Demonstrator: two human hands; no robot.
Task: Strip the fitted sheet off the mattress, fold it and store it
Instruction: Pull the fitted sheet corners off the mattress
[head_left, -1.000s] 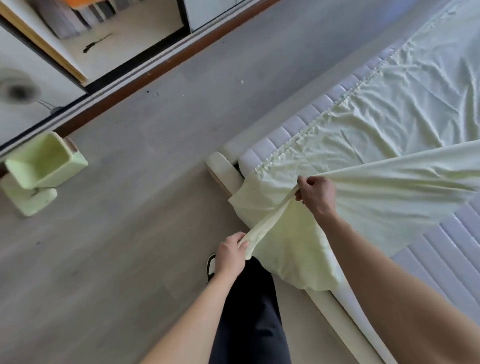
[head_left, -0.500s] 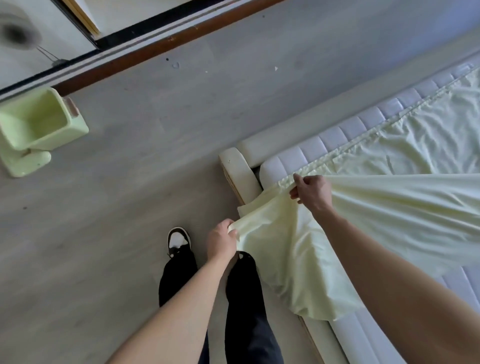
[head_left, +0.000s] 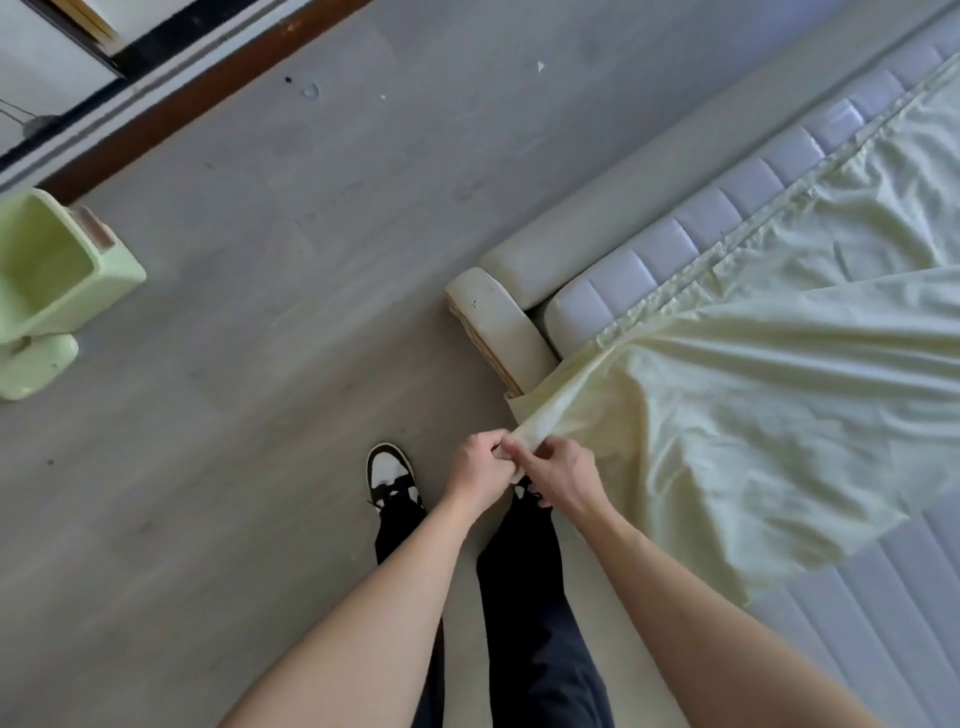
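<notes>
Soft, even daylight fills the room, bright without harsh glare. The pale yellow sheet (head_left: 779, 395) is the brightest area, its folds shaded gently. Shadows on the grey floor (head_left: 260, 364) are faint and diffuse. The wide-angle lens bends straight lines near the edges, and the whole view is slightly soft, with the forearms near the bottom edge looking stretched and blurred

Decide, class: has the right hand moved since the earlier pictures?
Yes. The right hand left the mattress corner, coming off the bed frame to meet the left hand on the sheet.
</notes>
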